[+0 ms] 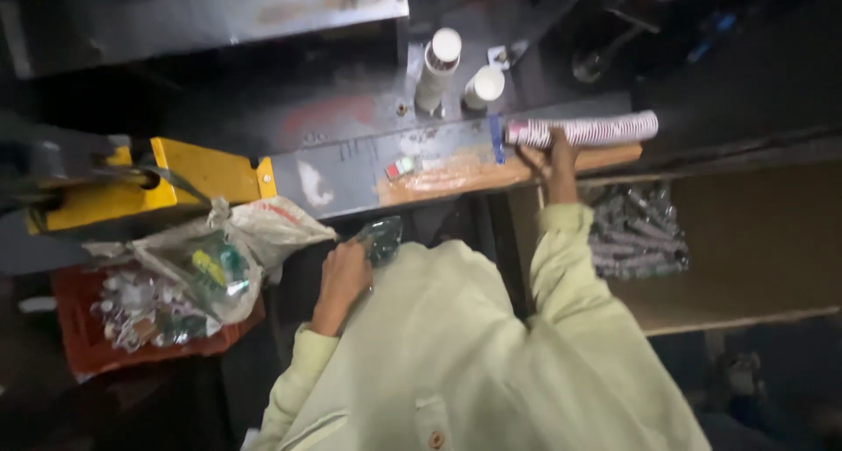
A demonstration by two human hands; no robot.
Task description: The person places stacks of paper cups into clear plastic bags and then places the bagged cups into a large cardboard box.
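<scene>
My left hand (344,274) sits close to my body at the bench edge, closed around a small clear greenish plastic packet (381,238). I stretch my right hand (559,163) forward to a long sleeve of stacked patterned paper cups (586,130) lying on its side on the grey metal bench (351,166). Its fingers rest on the sleeve's near side. Both arms wear pale yellow-green sleeves.
Two upright white cup stacks (437,68) stand at the back of the bench. A yellow machine part (149,183) juts out at left. Below it lie a crumpled plastic bag (228,249) and a red crate (132,328) of clear packets. A cardboard box (754,240) holding wrapped packets is at right.
</scene>
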